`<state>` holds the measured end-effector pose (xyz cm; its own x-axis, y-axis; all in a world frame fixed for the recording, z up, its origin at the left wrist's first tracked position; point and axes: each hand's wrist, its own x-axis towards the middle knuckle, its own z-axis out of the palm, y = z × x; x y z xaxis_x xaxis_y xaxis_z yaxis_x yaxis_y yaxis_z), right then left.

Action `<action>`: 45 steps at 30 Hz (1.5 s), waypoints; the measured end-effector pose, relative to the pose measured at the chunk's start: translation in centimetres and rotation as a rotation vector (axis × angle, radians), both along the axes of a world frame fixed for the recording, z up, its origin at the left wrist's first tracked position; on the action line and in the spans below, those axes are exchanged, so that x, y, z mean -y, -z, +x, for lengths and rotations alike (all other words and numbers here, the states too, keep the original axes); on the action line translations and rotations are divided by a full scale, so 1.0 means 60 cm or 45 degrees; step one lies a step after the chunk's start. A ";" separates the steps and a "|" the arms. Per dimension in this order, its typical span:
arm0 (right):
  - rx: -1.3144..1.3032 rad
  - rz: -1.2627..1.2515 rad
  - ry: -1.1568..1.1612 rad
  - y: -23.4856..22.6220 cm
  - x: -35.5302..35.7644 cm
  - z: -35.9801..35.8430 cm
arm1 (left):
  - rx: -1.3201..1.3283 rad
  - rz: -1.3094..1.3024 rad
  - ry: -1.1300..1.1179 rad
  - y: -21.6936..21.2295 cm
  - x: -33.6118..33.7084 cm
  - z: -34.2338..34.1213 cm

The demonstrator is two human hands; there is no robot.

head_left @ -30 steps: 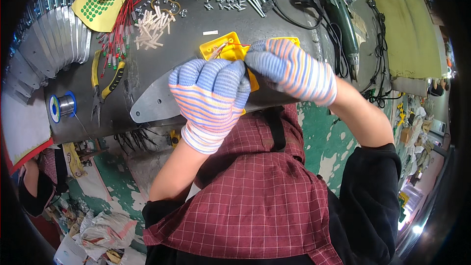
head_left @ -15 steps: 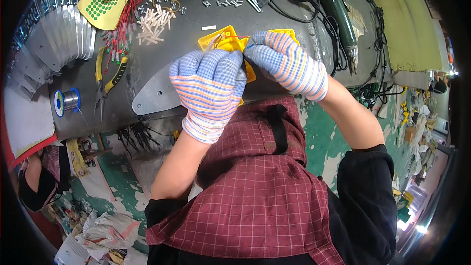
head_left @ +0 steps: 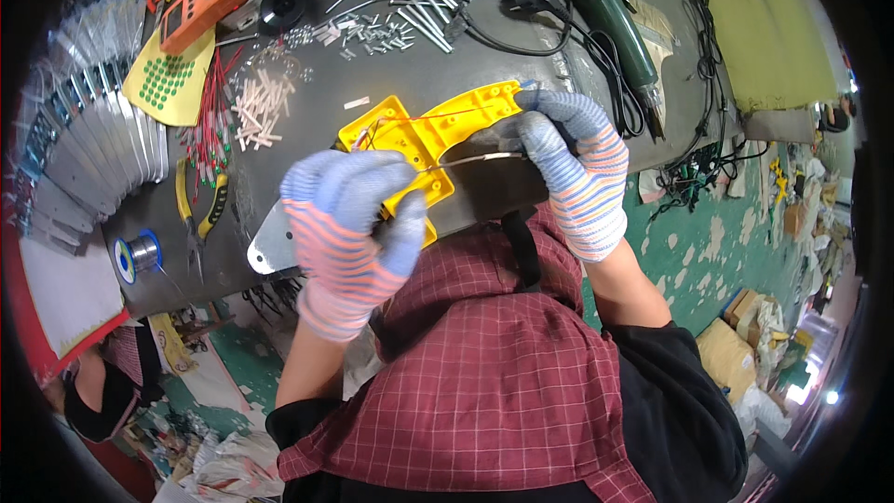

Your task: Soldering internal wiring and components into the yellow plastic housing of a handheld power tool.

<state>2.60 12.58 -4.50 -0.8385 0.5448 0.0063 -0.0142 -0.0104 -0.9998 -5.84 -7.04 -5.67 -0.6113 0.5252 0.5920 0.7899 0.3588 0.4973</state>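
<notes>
Yellow shell: a half-casing (head_left: 433, 138) at the middle of the bench's (head_left: 312, 126) near edge, hollow side up, its narrow handle pointing to the right.
Just changed: half a second ago both hands met over the shell; now they stand apart, and much more of its ribbed inside shows.
Red wire: thin lead (head_left: 442, 115) stretching from the wide part into the handle. Its fuller exposure suggests the wire is being laid along the casing, though whether it is seated cannot be told.
Left hand: gloved grip (head_left: 345, 233) over the shell's wide, left part; thumb and fingers spread, nothing visible between them.
Right hand: gloved grip (head_left: 582, 177) just beside the handle's tip, fingers bent; I cannot tell whether they clasp anything.
Pale strip: slender piece (head_left: 480, 159) between the hands, wire or tool unclear.
Metal plate: grey sheet (head_left: 270, 247) at the near edge, partly covered by the left hand.
Hard to see: left fingers blurred; right fingertips and the shell's lower left part hidden.
</notes>
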 end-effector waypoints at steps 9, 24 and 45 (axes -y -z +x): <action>-0.036 0.234 -0.066 0.001 -0.011 0.001 | 0.283 -0.833 0.565 -0.097 -0.086 -0.137; -0.199 1.008 -0.146 0.018 0.018 -0.110 | 1.582 0.454 0.094 -0.037 -0.053 -0.096; -0.218 1.044 -0.192 -0.036 0.005 -0.132 | 1.430 0.408 0.109 -0.022 -0.054 -0.093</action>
<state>-5.33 12.28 -2.31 -0.8534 0.1946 0.4836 -0.2227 0.7026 -0.6758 -11.40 -3.81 -4.33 -0.8448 0.5149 -0.1452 -0.1352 0.0572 0.9892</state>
